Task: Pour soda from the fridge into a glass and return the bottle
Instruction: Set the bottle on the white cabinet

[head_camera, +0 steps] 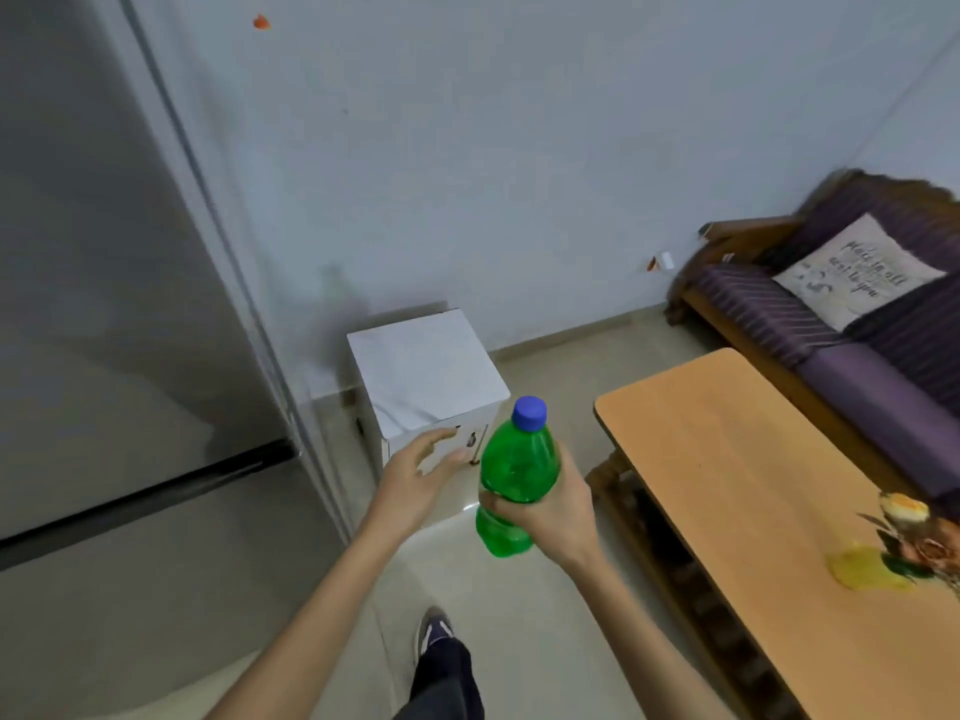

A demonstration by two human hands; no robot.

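My right hand [550, 504] wraps the green bottle [514, 480] at its waist, upright, cap [530, 412] on, so nothing spills; my left hand [415, 472] hangs spread and empty beside it; fridge [119, 304] shut at my left; table [727, 485] edge near on the right, open floor between; no glass in sight.

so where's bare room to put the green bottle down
The wooden table is bare along its near and left stretch; its right end is crowded by a flower decoration. The white box top is also free. The right hand holds the bottle.
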